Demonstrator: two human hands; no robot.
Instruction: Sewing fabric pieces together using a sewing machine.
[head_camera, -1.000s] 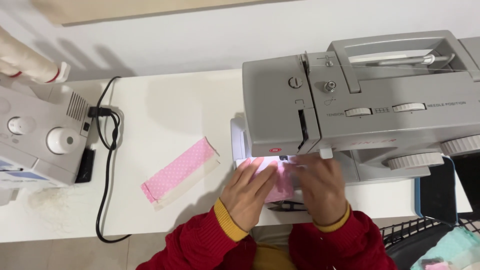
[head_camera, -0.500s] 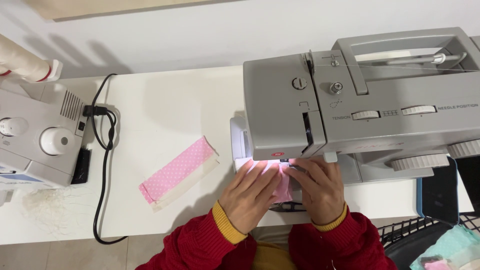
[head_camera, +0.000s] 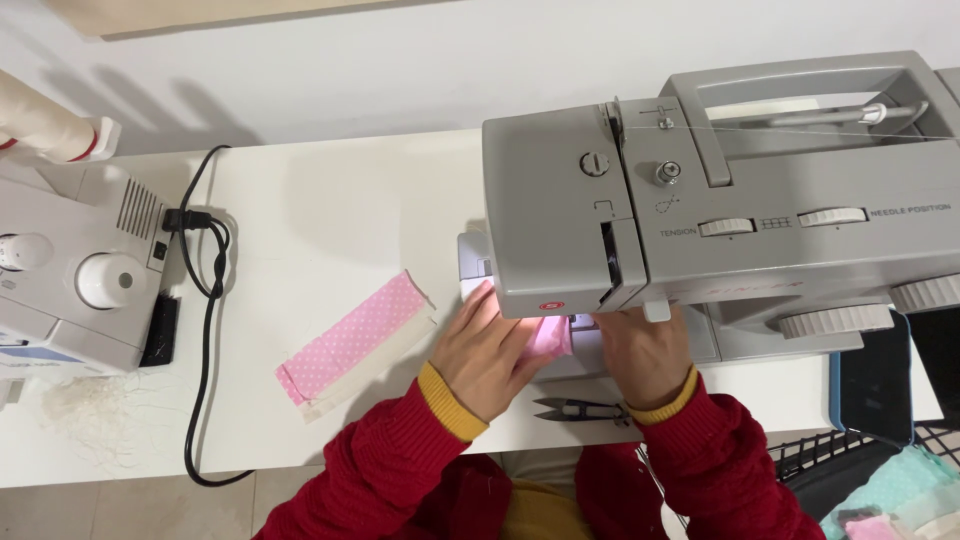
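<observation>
Left hand: the left hand lay at lower centre of the frame, palm down, fingers loosely spread and flat; fingertips pressed on the pink cloth. Nothing was gripped, only held down.
Right hand: the right hand lay just right of the left, palm down, fingers extended toward the needle area under the machine head; fingertips were hidden by the machine, so how wide they stood could not be told. It rested on the machine bed beside the cloth.
Pink cloth: a small piece, between the two hands, directly under the head of the sewing machine, lit by the machine lamp.
Sewing machine: grey, filling the upper right of the frame, on the white table.
Snips: black thread snips lay on the table edge, below and between the wrists, touching neither hand.
Strip: a pink dotted strip lay left of the left hand, apart from it.
Second machine: a serger at far left, with a black cord looping down.
</observation>
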